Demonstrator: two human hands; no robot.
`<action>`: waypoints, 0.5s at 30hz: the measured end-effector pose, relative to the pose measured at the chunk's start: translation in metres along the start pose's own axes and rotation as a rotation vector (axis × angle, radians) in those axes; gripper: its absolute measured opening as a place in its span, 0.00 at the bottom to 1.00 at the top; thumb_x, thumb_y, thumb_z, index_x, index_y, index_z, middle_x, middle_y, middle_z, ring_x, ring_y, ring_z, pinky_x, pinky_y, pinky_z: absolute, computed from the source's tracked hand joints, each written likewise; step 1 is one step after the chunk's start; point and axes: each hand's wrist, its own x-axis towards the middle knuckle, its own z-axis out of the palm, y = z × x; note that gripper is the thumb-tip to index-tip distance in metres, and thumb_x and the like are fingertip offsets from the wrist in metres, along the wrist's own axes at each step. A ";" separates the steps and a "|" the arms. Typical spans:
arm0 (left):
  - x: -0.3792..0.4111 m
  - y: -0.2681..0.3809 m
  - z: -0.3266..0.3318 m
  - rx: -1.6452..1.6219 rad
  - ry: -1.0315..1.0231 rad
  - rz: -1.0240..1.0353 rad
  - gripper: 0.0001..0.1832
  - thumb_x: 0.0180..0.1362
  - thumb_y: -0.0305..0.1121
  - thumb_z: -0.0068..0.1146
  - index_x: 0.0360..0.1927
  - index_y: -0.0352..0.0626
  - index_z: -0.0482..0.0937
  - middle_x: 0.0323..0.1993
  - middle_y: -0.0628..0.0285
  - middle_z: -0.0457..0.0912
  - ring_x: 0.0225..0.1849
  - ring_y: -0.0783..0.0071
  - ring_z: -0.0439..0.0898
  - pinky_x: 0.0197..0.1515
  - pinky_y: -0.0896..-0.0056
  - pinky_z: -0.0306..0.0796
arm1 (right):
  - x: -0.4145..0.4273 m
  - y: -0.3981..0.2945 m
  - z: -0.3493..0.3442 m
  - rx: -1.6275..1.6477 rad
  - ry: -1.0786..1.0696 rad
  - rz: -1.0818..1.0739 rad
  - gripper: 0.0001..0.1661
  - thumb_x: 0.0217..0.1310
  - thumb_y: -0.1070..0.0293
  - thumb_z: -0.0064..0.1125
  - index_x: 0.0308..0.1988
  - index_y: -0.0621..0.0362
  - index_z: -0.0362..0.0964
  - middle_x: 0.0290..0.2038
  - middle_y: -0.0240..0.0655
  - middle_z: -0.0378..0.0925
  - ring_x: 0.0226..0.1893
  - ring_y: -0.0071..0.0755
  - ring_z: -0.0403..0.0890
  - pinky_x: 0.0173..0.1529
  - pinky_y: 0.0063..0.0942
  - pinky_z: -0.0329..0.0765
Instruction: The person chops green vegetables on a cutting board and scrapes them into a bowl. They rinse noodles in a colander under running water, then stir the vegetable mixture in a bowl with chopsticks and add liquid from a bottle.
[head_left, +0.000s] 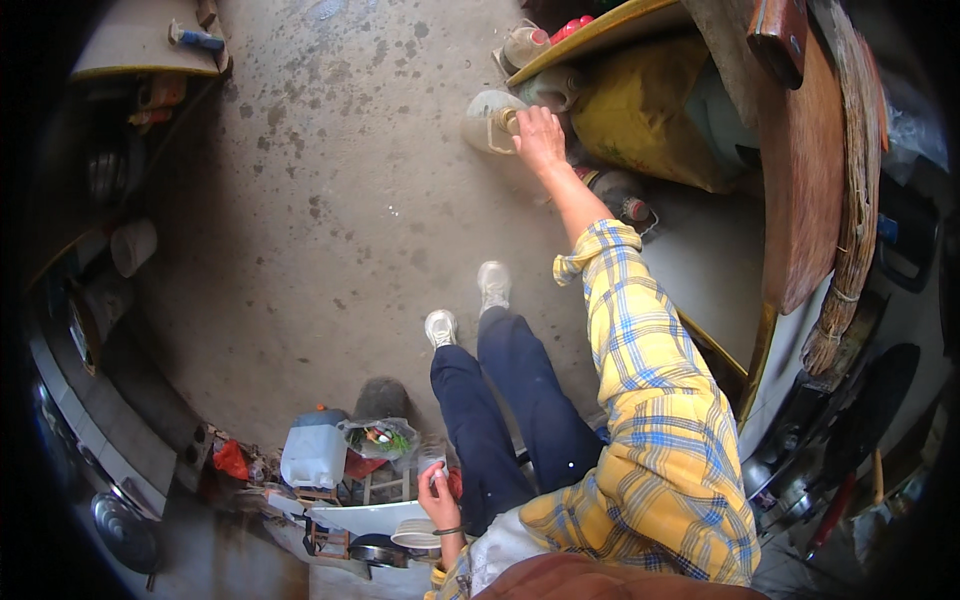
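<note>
My right hand (540, 140) reaches out to the upper right, its fingers closed around the neck and cap area of a large translucent plastic jug (480, 124). The jug is at the open front of a cabinet, and the fingertips are partly hidden behind the hand. Low in the view, my left hand (437, 496) holds a small clear cup-like container (433, 454) upright, close to my thigh. Behind the jug lies another pale plastic jug (551, 88). A dark bottle with a red cap (636, 209) rests beneath my right forearm.
A yellow sack (637, 112) fills part of the cabinet. Above it, a wooden cutting board (802, 172) and a straw brush (844, 262) line the counter edge. A white jerrycan (315, 450) and a plastic bag of greens (381, 439) stand at lower left. Concrete floor (337, 225) spreads ahead.
</note>
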 end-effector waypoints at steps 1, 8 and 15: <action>0.000 0.000 0.000 -0.012 0.001 -0.010 0.10 0.63 0.32 0.50 0.40 0.35 0.78 0.38 0.58 0.79 0.42 0.70 0.76 0.48 0.71 0.68 | 0.004 0.002 0.002 -0.019 -0.011 0.000 0.17 0.40 0.67 0.67 0.34 0.56 0.71 0.36 0.38 0.71 0.43 0.41 0.71 0.47 0.36 0.70; 0.002 0.006 0.002 -0.043 0.009 -0.037 0.10 0.63 0.32 0.50 0.40 0.35 0.78 0.38 0.59 0.79 0.41 0.71 0.76 0.49 0.71 0.68 | 0.026 0.008 0.025 -0.132 -0.100 -0.063 0.12 0.43 0.68 0.64 0.32 0.57 0.73 0.36 0.38 0.72 0.43 0.42 0.73 0.48 0.36 0.74; -0.001 0.012 0.008 -0.091 -0.010 -0.060 0.10 0.63 0.31 0.50 0.40 0.35 0.78 0.37 0.61 0.78 0.40 0.74 0.76 0.47 0.73 0.69 | 0.042 -0.007 0.006 -0.132 -0.371 0.165 0.23 0.43 0.54 0.69 0.38 0.57 0.76 0.35 0.39 0.77 0.43 0.40 0.78 0.48 0.34 0.75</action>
